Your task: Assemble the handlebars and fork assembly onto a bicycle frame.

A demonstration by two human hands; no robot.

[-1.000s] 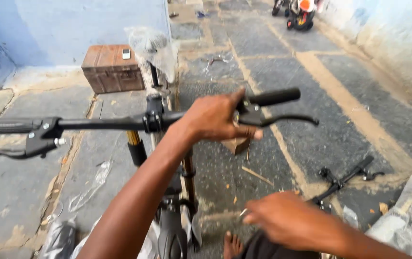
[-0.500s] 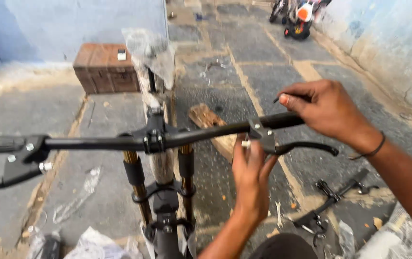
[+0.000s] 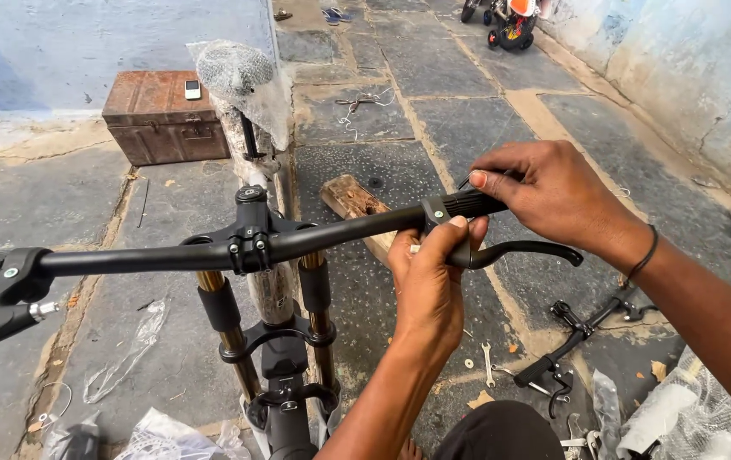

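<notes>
Right hand clenched around the ribbed black grip at the handlebar end, left hand pinching the brake lever clamp beneath; rigid metal, probably light, best held at bar and clamp body.
</notes>
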